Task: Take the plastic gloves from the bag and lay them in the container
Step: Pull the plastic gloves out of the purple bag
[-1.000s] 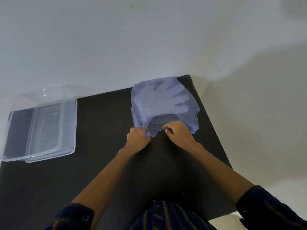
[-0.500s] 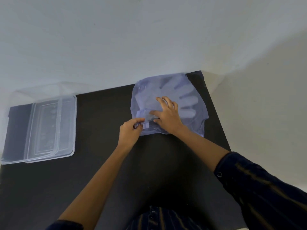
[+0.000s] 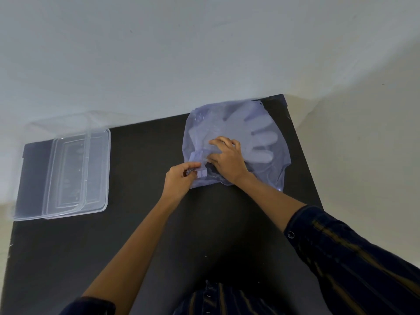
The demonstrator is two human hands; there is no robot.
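On tabletop, far right corner: translucent bluish plastic bag (image 3: 236, 142), lying flat, far edge near the wall.
Gloves: pale plastic gloves (image 3: 256, 137) inside bag, finger shapes showing thru the film, pointing right. None out yet.
Bag mouth: near-left edge, crumpled, gaping slightly w/ a dark gap between the two hands.
Right hand (image 3: 227, 159): at bag mouth, palm down, fingers (image 3: 221, 142) curled over crumpled film & pressing it; whether they actually grip a glove – cannot tell, film hides tips.
Left hand (image 3: 180, 178): just left of bag's near-left corner, thumb & forefinger pinched on the bag's edge there, other fingers curled in.
Container: clear rectangular plastic container (image 3: 34, 178), far left of tabletop, well apart from bag, nothing visible inside.
Lid: clear lid (image 3: 95, 169), overlapping container's right side, partly on it.
Tabletop (image 3: 136, 223): black, matte, bare between container & bag.
Sleeves: dark striped sleeve (image 3: 352, 253) pushed up on right forearm; left forearm bare up to bottom edge of view.
Wall (image 3: 181, 53): plain white, behind tabletop.
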